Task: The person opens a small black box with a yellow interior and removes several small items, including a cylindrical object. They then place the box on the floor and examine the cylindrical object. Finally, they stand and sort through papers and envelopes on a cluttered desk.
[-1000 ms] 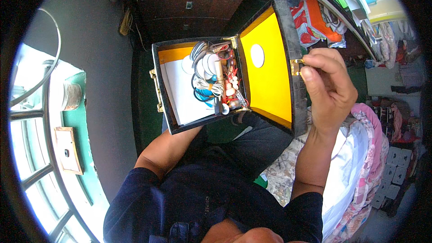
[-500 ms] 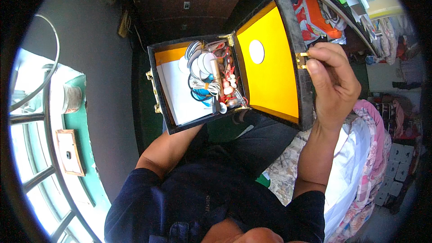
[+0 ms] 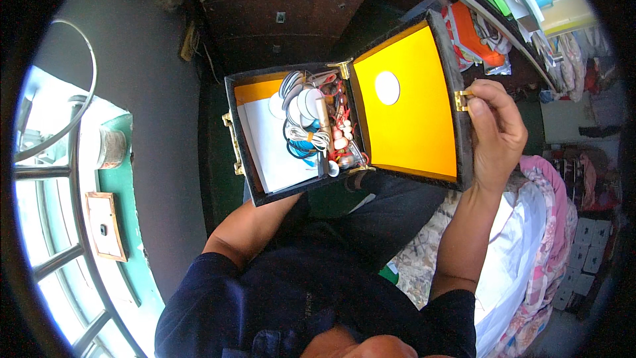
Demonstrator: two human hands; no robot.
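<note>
One opened black hinged box faced upward, its long axis running left-right, left of the right grip, which pinched its gold-coloured lid latch; the left grip, hidden, was unreadable.

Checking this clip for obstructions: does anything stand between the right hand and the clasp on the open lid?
Nothing visible does: the right hand pinches the gold clasp on the open lid. The left hand is hidden, so its contact with the black box cannot be judged.
</note>
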